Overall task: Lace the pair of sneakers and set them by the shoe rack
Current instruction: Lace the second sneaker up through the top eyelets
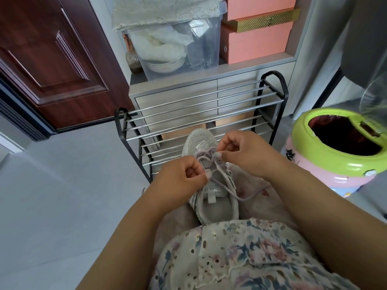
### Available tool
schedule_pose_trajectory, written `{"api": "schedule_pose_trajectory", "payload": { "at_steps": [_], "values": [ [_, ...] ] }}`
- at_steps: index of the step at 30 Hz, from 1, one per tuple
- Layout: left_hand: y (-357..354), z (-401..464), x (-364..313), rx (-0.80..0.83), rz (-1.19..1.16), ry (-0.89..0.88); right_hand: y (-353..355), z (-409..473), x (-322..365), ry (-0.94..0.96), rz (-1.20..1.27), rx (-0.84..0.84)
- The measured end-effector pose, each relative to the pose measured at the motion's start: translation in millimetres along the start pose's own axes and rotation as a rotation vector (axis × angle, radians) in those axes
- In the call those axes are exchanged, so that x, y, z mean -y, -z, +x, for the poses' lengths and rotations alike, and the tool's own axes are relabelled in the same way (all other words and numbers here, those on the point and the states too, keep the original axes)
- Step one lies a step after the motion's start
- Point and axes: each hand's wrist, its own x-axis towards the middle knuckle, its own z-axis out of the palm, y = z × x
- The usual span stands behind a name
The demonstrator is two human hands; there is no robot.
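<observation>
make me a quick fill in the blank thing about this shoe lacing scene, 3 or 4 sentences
1. Both hands pinch the ____ lace of the sneaker.
2. The sneaker rests on the person's ____.
3. Right behind the sneaker stands a metal ____ with black ends.
4. The bin to the right has a ____ top.

Missing words: lilac; lap; shoe rack; green
</observation>
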Motion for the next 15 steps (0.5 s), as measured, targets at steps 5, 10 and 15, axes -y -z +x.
{"api": "schedule_pose_trajectory", "payload": {
  "at_steps": [5,10,15],
  "values": [
    [1,-1,-4,0.0,0.034,0.002,2,1,-2,-0.006,-0.05,-0.015],
    [6,-1,-9,-0.059,-0.014,0.052,3,1,-2,-0.002,-0.108,-0.073],
    [13,0,-14,-0.115,-0.222,0.079,3,-2,5,0.017,-0.099,-0.05]
  ]
}}
